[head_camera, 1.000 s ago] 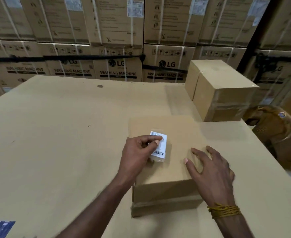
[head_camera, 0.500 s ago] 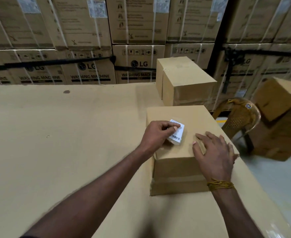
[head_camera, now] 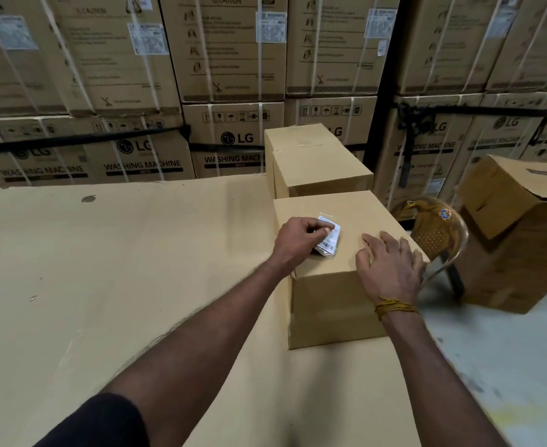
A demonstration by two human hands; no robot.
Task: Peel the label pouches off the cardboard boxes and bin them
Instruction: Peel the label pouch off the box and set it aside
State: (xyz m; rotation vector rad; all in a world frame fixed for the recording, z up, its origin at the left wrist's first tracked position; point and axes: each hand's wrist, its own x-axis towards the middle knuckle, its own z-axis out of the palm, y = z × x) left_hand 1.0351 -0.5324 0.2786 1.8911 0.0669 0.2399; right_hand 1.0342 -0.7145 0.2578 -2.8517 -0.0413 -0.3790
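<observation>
Label pouch (head_camera: 328,236) — a small clear plastic sleeve with a white barcode slip — sits on top of the near plain brown cardboard box (head_camera: 336,301) on the cardboard-covered desk (head_camera: 120,269), long axis running away from the person and slightly tilted. The left hand (head_camera: 301,240) is on it, curled fingers pinching its left edge; the right hand (head_camera: 391,269) presses flat and spread just to its right. Against half a second ago both hands sit much alike — only the view has swung rightward.
</observation>
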